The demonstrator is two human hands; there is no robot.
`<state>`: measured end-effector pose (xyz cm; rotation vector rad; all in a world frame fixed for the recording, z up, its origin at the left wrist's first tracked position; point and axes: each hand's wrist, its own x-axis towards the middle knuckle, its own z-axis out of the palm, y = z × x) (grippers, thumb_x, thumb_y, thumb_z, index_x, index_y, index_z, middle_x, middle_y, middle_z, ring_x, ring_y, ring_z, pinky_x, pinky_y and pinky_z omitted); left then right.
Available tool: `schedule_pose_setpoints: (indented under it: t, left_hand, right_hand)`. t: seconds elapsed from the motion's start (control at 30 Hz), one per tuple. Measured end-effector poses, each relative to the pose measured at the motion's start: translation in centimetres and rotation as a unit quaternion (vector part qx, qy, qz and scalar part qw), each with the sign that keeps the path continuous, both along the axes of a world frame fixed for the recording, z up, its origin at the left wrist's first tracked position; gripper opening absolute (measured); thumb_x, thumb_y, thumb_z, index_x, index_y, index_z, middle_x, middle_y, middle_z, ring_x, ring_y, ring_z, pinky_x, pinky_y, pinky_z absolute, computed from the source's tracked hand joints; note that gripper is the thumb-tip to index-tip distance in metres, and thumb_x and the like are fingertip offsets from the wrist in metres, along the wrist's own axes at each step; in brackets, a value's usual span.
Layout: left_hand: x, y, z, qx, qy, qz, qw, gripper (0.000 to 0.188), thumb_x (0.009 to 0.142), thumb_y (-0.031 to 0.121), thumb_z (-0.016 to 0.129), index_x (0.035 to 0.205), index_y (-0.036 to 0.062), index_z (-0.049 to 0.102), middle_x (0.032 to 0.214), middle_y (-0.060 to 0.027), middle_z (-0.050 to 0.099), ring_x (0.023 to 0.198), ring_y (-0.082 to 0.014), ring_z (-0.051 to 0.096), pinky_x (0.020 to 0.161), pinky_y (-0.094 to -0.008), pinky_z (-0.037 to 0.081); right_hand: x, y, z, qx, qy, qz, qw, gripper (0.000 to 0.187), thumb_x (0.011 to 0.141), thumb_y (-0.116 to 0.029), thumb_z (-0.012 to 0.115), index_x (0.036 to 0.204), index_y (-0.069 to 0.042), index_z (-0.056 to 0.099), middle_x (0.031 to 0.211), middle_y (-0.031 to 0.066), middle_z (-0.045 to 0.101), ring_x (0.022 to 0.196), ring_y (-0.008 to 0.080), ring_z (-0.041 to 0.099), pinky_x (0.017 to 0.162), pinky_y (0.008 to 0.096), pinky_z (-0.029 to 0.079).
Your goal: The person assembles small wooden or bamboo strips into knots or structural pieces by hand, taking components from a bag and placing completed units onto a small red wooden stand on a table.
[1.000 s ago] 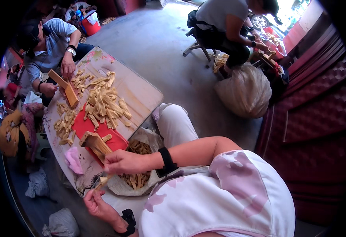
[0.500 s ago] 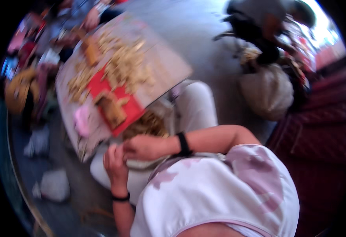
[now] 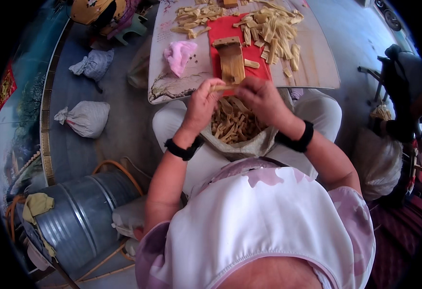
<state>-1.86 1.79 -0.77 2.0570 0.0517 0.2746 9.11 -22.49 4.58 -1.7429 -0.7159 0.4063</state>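
My left hand [image 3: 201,108] and my right hand [image 3: 269,103] meet at the table's near edge. Between them they hold a short, pale yellow strip [image 3: 224,87], each gripping one end; the right fingers are a little blurred. Just beyond lies a wooden trough-like tool [image 3: 231,63] with a raised crosspiece at its far end, on a red cloth [image 3: 260,70]. Below my hands, an open woven sack [image 3: 242,150] between my knees holds many brownish-yellow strips [image 3: 235,121]. A loose pile of similar strips [image 3: 273,31] covers the right part of the table.
The low table [image 3: 317,58] also bears a crumpled pink cloth [image 3: 178,57] and more strips [image 3: 196,17] at its far left. Tied sacks [image 3: 88,119] stand on the floor to the left. A metal drum [image 3: 83,216] is near my left elbow, and a large sack [image 3: 377,164] stands at right.
My view has swung from tilted to facing the table squarely. My hands, earlier together left of the sack's mouth, are now above it, slightly apart, with a strip visible between them.
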Motion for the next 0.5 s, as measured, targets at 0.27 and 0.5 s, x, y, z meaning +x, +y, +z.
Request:
schedule_pose_setpoints:
  t: [0.27, 0.5]
  left_hand:
    - [5.1, -0.5, 2.8, -0.111, 0.003, 0.003, 0.994, 0.033, 0.129, 0.033, 0.072, 0.146, 0.0056, 0.078, 0.091, 0.0078, 0.063, 0.076, -0.0029, 0.055, 0.071, -0.0252, 0.051]
    - [7.9, 1.3, 2.4, 0.009, 0.021, 0.069, 0.997, 0.031, 0.125, 0.03, 0.073, 0.131, 0.0017, 0.084, 0.089, 0.0031, 0.071, 0.078, -0.0074, 0.064, 0.071, -0.0296, 0.054]
  right_hand:
    - [4.1, -0.8, 1.7, 0.012, 0.009, -0.069, 0.998, 0.029, 0.116, -0.025, 0.084, 0.114, 0.004, 0.085, 0.082, 0.0054, 0.074, 0.077, 0.0124, 0.064, 0.07, 0.0376, 0.054]
    - [5.4, 1.3, 2.7, -0.006, -0.042, -0.093, 0.995, 0.034, 0.112, -0.029, 0.084, 0.109, 0.004, 0.083, 0.081, 0.0154, 0.073, 0.074, 0.0257, 0.068, 0.074, 0.0445, 0.057]
